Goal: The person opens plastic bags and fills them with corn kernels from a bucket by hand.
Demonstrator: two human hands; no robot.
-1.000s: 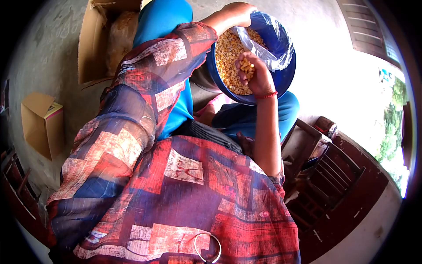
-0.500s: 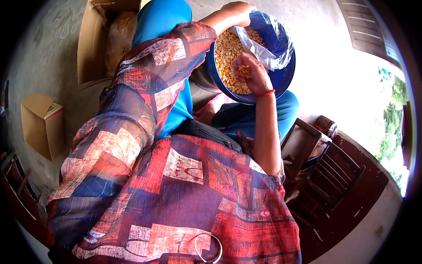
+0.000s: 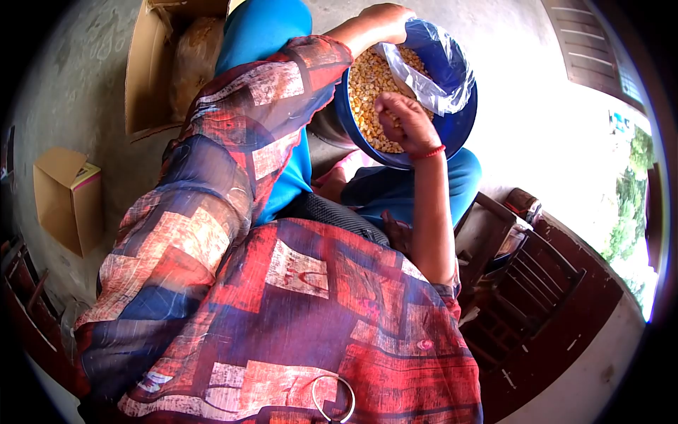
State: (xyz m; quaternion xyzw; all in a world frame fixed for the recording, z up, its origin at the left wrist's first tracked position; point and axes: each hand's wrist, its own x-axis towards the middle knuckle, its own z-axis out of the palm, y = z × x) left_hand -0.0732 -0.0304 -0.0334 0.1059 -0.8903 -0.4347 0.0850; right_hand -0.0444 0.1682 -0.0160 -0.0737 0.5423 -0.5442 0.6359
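A deep blue bucket (image 3: 460, 126) holds yellow corn kernels (image 3: 369, 85) and a clear plastic bag (image 3: 424, 88) along its far right inside. My left hand (image 3: 387, 22) is closed at the bucket's far rim, against the bag's edge; its fingertips are mostly hidden. Over the kernels is my right hand (image 3: 408, 126), wearing a red bracelet, its fingers curled inward around some kernels that show beside the palm.
An open cardboard box (image 3: 148, 78) with a filled plastic bag (image 3: 195, 63) stands at the upper left. Below it is a smaller open box (image 3: 67, 201). Dark wooden furniture (image 3: 530, 272) stands at the right. My legs are beside the bucket.
My right hand has turned palm-down and its fingers have curled in, so fewer kernels show in it. My left hand stays at the rim.
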